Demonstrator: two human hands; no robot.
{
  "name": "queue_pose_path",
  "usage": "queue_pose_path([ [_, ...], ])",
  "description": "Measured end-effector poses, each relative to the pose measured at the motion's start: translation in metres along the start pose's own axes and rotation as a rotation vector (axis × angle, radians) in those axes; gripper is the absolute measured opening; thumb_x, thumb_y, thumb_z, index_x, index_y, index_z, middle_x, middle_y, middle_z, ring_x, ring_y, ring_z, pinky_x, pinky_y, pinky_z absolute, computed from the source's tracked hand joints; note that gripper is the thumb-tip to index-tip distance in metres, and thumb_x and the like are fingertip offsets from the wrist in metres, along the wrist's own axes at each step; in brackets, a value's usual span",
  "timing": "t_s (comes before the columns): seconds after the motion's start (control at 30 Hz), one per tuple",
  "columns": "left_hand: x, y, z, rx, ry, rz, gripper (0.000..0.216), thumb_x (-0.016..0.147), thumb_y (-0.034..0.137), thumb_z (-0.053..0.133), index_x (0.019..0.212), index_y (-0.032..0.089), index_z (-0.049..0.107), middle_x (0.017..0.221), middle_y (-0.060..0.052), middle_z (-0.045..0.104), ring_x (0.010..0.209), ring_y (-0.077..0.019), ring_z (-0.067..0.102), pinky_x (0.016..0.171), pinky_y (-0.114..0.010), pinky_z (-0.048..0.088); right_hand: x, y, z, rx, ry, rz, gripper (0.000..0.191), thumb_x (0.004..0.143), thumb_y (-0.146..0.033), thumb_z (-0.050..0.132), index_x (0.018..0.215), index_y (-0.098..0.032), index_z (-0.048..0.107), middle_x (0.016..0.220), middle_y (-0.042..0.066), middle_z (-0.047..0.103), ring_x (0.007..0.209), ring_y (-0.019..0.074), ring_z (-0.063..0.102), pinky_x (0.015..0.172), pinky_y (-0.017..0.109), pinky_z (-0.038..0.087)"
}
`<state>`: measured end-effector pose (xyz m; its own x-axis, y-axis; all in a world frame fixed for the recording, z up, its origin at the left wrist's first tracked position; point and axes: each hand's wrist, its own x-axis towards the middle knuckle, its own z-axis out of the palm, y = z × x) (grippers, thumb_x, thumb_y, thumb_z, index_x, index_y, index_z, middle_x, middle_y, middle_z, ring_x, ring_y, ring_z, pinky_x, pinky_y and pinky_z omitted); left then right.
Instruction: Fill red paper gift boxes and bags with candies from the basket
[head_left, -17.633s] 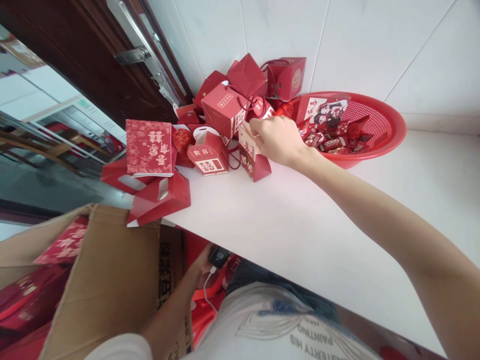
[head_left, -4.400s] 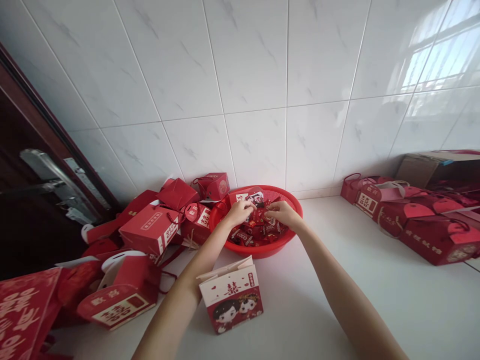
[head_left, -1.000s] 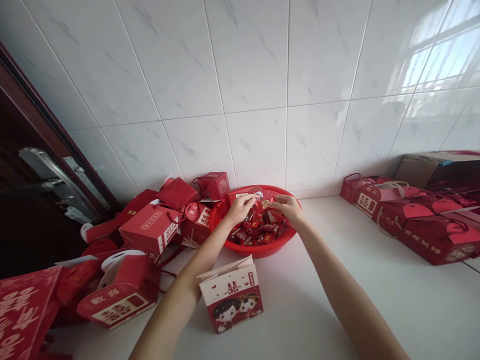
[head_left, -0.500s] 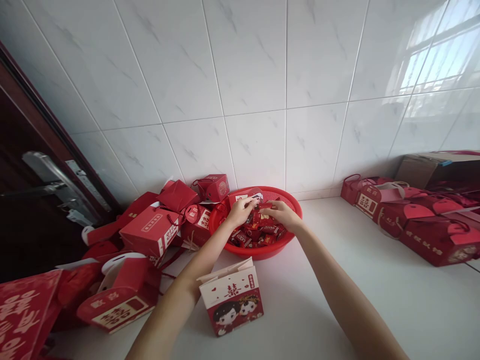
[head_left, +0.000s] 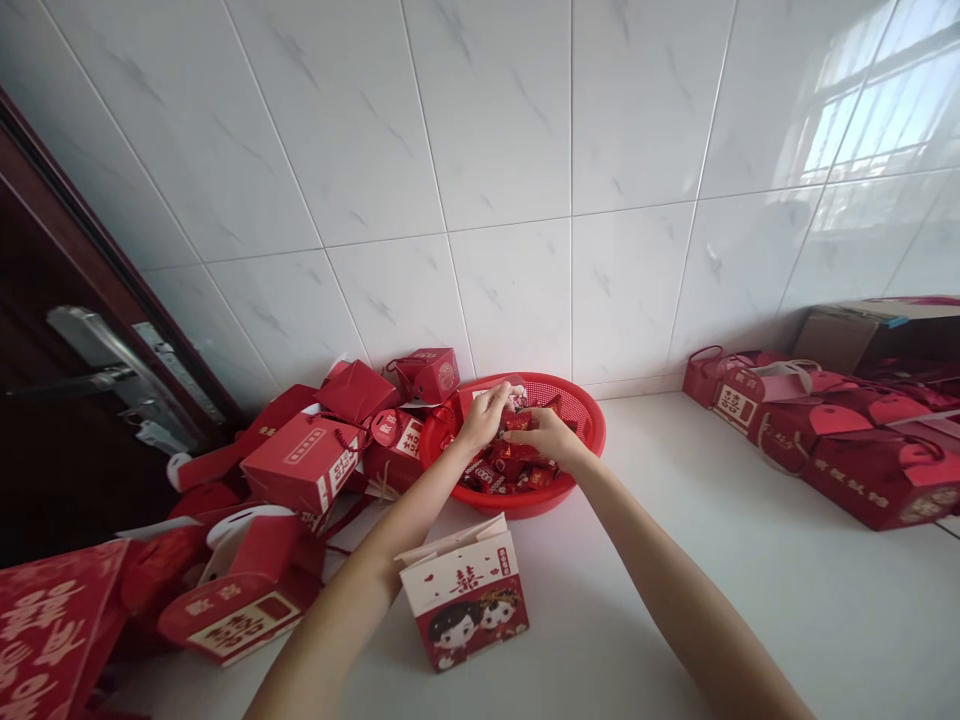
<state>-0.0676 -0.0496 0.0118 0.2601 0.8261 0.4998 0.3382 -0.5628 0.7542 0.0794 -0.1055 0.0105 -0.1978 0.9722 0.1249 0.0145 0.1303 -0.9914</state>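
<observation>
A red plastic basket (head_left: 587, 405) with a perforated wall holds several red-wrapped candies (head_left: 491, 478). Both of my hands are inside its rim. My left hand (head_left: 486, 418) is on the left over the candies, its fingers closed together; what lies in the palm is hidden. My right hand (head_left: 546, 436) comes in from the right, thumb and fingers closed on a small red-wrapped candy, close to the left hand. In front of the basket, by my left forearm, a red and white paper gift bag (head_left: 466, 600) with two cartoon figures stands upright with its top open.
Several red gift boxes (head_left: 300, 462) are heaped on the left, beside a dark door (head_left: 45, 430) with a metal handle. More red boxes (head_left: 855, 460) line the right, by a cardboard box (head_left: 836, 340). A white tiled wall (head_left: 510, 290) rises behind the white counter (head_left: 645, 500).
My right hand has shifted slightly left and down, closer to my left hand. The left fingers have tilted more upright and drawn together. The bag and boxes stay put.
</observation>
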Motion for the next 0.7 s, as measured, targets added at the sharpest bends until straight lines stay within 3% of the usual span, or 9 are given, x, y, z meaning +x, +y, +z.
queue_pose_path([
  [0.17, 0.000, 0.004, -0.005, 0.020, -0.041, -0.081, 0.058, 0.095, 0.059, 0.029, 0.084, 0.019, 0.070, 0.094, -0.006, 0.072, 0.102, -0.0224, 0.063, 0.098, -0.033, 0.045, 0.002, -0.001, 0.001, 0.126, 0.102, -0.030, 0.012, 0.068, -0.022, 0.074, 0.076, -0.016, 0.068, 0.068, 0.002, 0.069, 0.063, 0.0164, 0.065, 0.056, 0.027, 0.053],
  [0.37, -0.002, 0.004, -0.006, -0.011, -0.116, -0.060, 0.044, 0.083, 0.059, 0.056, 0.076, 0.017, 0.067, 0.083, -0.005, 0.071, 0.089, -0.0230, 0.064, 0.085, -0.033, 0.050, 0.003, -0.004, -0.004, 0.333, 0.340, 0.035, 0.017, 0.072, -0.024, 0.073, 0.086, -0.017, 0.066, 0.087, 0.005, 0.073, 0.075, 0.0203, 0.070, 0.061, 0.031, 0.060],
  [0.57, -0.004, 0.006, -0.006, 0.013, -0.155, 0.032, 0.047, 0.084, 0.060, 0.056, 0.072, 0.016, 0.069, 0.073, -0.004, 0.068, 0.080, -0.0212, 0.063, 0.078, -0.031, 0.048, 0.003, -0.008, -0.008, 0.443, 0.335, 0.085, 0.017, 0.068, -0.020, 0.077, 0.079, -0.017, 0.065, 0.079, 0.003, 0.070, 0.066, 0.0168, 0.067, 0.054, 0.027, 0.058],
  [0.7, -0.003, 0.003, -0.005, -0.032, -0.205, 0.046, 0.047, 0.084, 0.060, 0.059, 0.079, 0.015, 0.073, 0.076, -0.004, 0.069, 0.077, -0.0205, 0.064, 0.074, -0.030, 0.048, 0.004, -0.008, -0.011, 0.480, 0.288, 0.147, 0.016, 0.065, -0.019, 0.078, 0.070, -0.017, 0.064, 0.068, 0.001, 0.066, 0.061, 0.0138, 0.063, 0.049, 0.023, 0.054],
])
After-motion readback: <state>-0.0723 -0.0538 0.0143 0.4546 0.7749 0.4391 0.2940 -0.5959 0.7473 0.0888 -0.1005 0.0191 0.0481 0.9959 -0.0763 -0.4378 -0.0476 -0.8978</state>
